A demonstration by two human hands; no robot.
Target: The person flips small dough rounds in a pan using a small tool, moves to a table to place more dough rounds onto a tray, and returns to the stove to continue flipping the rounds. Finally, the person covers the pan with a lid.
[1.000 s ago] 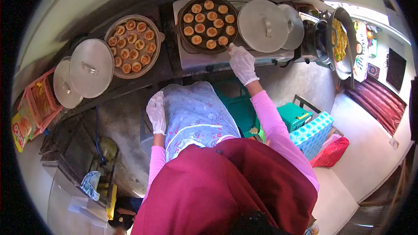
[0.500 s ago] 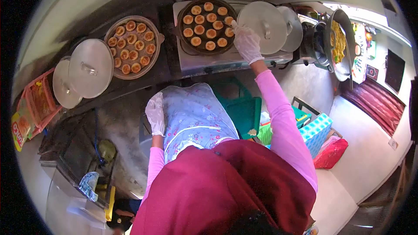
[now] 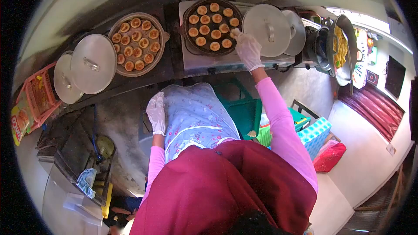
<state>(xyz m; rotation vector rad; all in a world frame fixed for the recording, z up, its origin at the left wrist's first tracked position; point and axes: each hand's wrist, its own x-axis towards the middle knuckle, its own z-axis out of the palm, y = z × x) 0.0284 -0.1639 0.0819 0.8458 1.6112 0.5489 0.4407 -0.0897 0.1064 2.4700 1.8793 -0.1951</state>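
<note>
My right hand (image 3: 249, 51), in a clear plastic glove, reaches over the right rim of a dark round pan (image 3: 188, 45). Its fingertips are pinched at a small round bun (image 3: 235, 31) by that rim. Several browned buns (image 3: 216, 34) lie spaced out in the same pan. My left hand (image 3: 156, 113), gloved too, is beside the left edge of my blue flowered apron (image 3: 196, 109). Its fingers are curled, and what is in them, if anything, is hidden.
Left of the stove (image 3: 196, 63), a second pan (image 3: 163, 54) holds several browned buns. Silver lids lean at far left (image 3: 93, 56) and right of my hand (image 3: 266, 21). A wok (image 3: 346, 74) with yellow food stands far right. A green stool (image 3: 241, 113) is below the stove.
The view has shifted slightly, so the pans sit further right. My right fingertips stay at the bun by the rim, turned a little. My left hand has hardly moved.
</note>
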